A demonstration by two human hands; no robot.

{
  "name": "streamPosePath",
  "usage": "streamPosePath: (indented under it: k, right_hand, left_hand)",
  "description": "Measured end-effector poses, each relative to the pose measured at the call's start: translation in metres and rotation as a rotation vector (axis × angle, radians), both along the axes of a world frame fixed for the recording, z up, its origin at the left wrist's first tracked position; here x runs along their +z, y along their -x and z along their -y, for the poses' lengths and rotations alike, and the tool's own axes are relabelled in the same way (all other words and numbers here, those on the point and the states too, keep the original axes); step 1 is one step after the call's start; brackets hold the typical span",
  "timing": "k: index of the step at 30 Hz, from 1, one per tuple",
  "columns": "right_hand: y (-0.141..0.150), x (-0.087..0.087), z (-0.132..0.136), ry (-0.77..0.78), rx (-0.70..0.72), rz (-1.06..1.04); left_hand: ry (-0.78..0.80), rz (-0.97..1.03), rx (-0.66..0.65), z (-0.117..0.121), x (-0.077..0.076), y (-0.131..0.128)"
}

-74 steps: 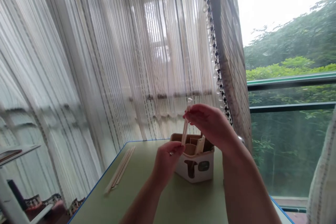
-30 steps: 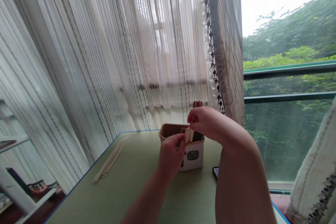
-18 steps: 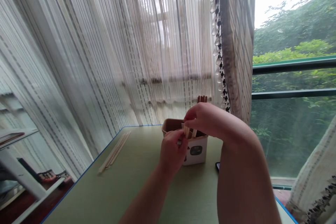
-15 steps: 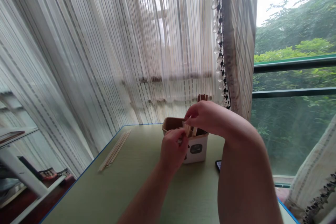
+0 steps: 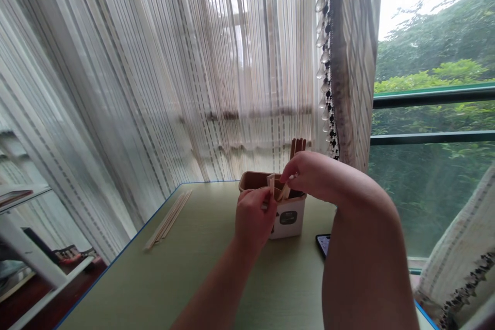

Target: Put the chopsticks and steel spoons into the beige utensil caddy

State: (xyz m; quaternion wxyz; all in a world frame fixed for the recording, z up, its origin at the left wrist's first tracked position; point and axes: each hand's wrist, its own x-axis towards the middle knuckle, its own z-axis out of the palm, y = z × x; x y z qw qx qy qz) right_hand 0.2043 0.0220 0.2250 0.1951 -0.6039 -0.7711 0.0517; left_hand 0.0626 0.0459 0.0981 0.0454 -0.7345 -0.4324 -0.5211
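Note:
A white holder box [image 5: 288, 219] with a brown rim stands at the far end of the green table [image 5: 185, 273]. My left hand [image 5: 253, 216] is closed in front of the box, pinching a pale wrapped stick [image 5: 270, 184] at the rim. Just above the box my right hand [image 5: 309, 175] pinches the top of a second pale stick [image 5: 285, 191] that leans inside it. Dark brown chopsticks [image 5: 297, 145] stand up from the back of the box, behind my right hand.
A bundle of light wooden chopsticks [image 5: 168, 219] lies along the table's left edge. A phone [image 5: 324, 244] lies right of the box, partly hidden by my right arm. Sheer curtains hang behind the table, and a window with a railing is at the right.
Both hands came down from holding a stick up in the air to the box rim. In the last half second they barely moved; the phone shows more.

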Motion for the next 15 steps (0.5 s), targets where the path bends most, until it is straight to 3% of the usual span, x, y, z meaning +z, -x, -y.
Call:
streamPosePath:
  k: [15]
  right_hand:
    - [0.0018, 0.003, 0.0015, -0.018, -0.041, 0.043]
  left_hand:
    - [0.069, 0.034, -0.138, 0.0016, 0.001, -0.0032]
